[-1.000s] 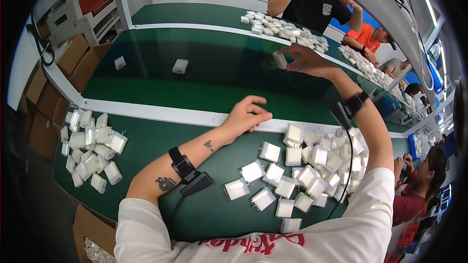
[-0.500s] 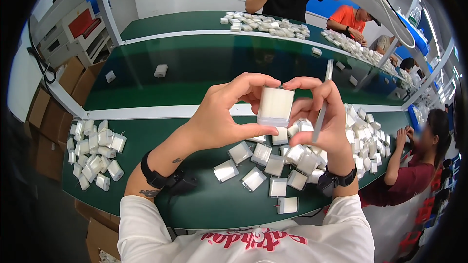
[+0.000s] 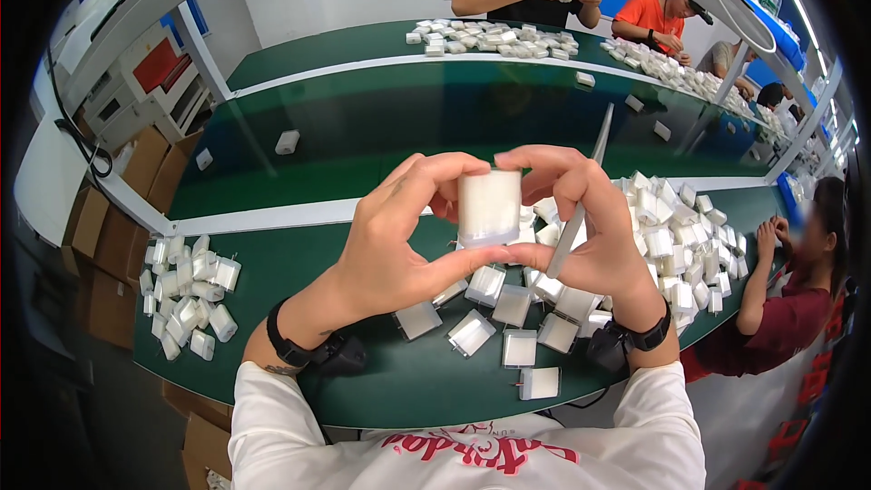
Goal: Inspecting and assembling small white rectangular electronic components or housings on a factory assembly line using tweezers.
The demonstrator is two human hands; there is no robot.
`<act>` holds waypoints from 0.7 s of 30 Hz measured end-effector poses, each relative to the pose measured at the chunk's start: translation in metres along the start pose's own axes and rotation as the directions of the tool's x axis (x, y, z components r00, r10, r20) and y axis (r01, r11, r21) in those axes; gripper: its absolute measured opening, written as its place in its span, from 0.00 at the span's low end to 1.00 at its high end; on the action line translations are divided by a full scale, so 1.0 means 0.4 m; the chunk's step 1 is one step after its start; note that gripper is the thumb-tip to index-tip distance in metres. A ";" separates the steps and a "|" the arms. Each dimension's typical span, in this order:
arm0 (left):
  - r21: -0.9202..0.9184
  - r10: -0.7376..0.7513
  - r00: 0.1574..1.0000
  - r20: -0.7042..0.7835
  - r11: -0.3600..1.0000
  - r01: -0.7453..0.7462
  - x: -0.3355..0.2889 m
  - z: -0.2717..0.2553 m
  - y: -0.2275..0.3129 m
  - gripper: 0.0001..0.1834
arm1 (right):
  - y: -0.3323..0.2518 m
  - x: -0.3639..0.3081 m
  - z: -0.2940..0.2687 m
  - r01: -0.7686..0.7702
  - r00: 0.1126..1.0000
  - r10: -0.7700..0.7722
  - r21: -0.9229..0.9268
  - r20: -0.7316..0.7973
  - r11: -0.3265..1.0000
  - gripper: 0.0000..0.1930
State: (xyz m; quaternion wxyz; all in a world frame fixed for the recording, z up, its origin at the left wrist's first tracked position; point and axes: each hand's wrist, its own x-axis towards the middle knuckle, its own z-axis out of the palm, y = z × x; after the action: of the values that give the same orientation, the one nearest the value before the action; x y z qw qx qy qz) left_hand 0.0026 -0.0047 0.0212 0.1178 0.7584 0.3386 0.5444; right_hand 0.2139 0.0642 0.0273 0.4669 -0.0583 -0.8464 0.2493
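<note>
Between both hands, above the green table, I hold a white block (image 3: 490, 204) with rounded edges and a translucent lower rim. The fingertips and thumb of my left hand (image 3: 386, 249) grip its left side. My right hand (image 3: 594, 240) pinches it from the right, its fingertips at the top edge and its thumb at the bottom. A thin, tapered grey metal tool (image 3: 573, 227) also sits in my right hand, slanting up past the fingers; its exact kind is unclear. Below my hands lie several similar white blocks (image 3: 472, 334), some with short wires.
A large heap of white blocks (image 3: 671, 245) spreads at the right, and a smaller pile (image 3: 186, 295) lies at the left. Beyond a white rail (image 3: 272, 213) runs a dark green surface (image 3: 363, 127). Co-workers sit across and to the right. Cardboard boxes (image 3: 113, 290) stand at the left.
Both hands have moved slightly left with the block, which has tilted a little. My thumbs have come together beneath it. The grey tool now leans further. The co-worker opposite has brought their hands together.
</note>
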 end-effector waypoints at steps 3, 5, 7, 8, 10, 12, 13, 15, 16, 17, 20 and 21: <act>0.272 0.153 0.988 -0.027 0.952 -0.140 0.010 -0.003 -0.013 0.38 | -0.018 0.003 0.000 -0.144 0.989 0.139 0.112 0.056 0.983 0.27; 0.320 0.200 0.979 0.031 0.926 -0.199 0.010 0.007 -0.018 0.39 | -0.009 -0.009 0.030 -0.222 0.975 0.221 0.159 0.020 0.962 0.26; 0.328 0.246 0.962 0.121 0.904 -0.273 0.010 0.019 -0.023 0.43 | 0.003 -0.014 0.048 -0.281 0.958 0.285 0.220 0.013 0.934 0.22; 0.326 0.244 0.961 0.127 0.905 -0.273 0.011 0.018 -0.022 0.43 | 0.005 -0.013 0.051 -0.283 0.957 0.289 0.223 0.008 0.933 0.22; 0.202 0.119 0.993 0.018 0.972 -0.121 0.017 0.009 -0.014 0.44 | 0.003 -0.010 0.053 -0.356 0.888 0.459 0.668 0.023 0.654 0.18; 0.243 0.071 0.997 0.021 0.967 -0.074 0.024 -0.012 -0.014 0.43 | 0.002 -0.005 0.035 -0.379 0.898 0.433 0.632 0.075 0.676 0.16; 0.231 0.076 0.997 0.028 0.970 -0.080 0.024 -0.015 -0.025 0.41 | 0.005 -0.004 0.038 -0.354 0.908 0.412 0.666 0.076 0.657 0.16; 0.221 0.083 0.996 0.034 0.971 -0.088 0.029 -0.020 -0.036 0.40 | 0.008 -0.003 0.034 -0.327 0.919 0.387 0.698 0.077 0.637 0.16; 0.193 0.091 0.995 0.033 0.977 -0.096 0.030 -0.022 -0.038 0.38 | 0.012 -0.006 0.027 -0.276 0.944 0.329 0.620 0.031 0.734 0.19; 0.172 0.096 0.995 0.031 0.980 -0.100 0.030 -0.027 -0.038 0.36 | 0.018 -0.007 0.023 -0.216 0.966 0.260 0.537 -0.007 0.816 0.23; 0.170 0.088 0.994 0.061 0.981 -0.097 0.027 -0.042 -0.036 0.36 | 0.031 -0.001 0.023 -0.118 0.984 0.159 0.366 -0.084 0.923 0.32; 0.169 0.085 0.995 0.061 0.981 -0.094 0.028 -0.043 -0.037 0.36 | 0.040 -0.004 0.018 -0.049 0.993 0.071 0.207 -0.098 0.977 0.31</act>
State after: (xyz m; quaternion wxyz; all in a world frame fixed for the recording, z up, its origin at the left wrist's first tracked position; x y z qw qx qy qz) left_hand -0.0166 0.0100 0.0279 0.0365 0.7943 0.3464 0.4977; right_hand 0.2067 0.0750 0.0151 0.5062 -0.0485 -0.7887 0.3455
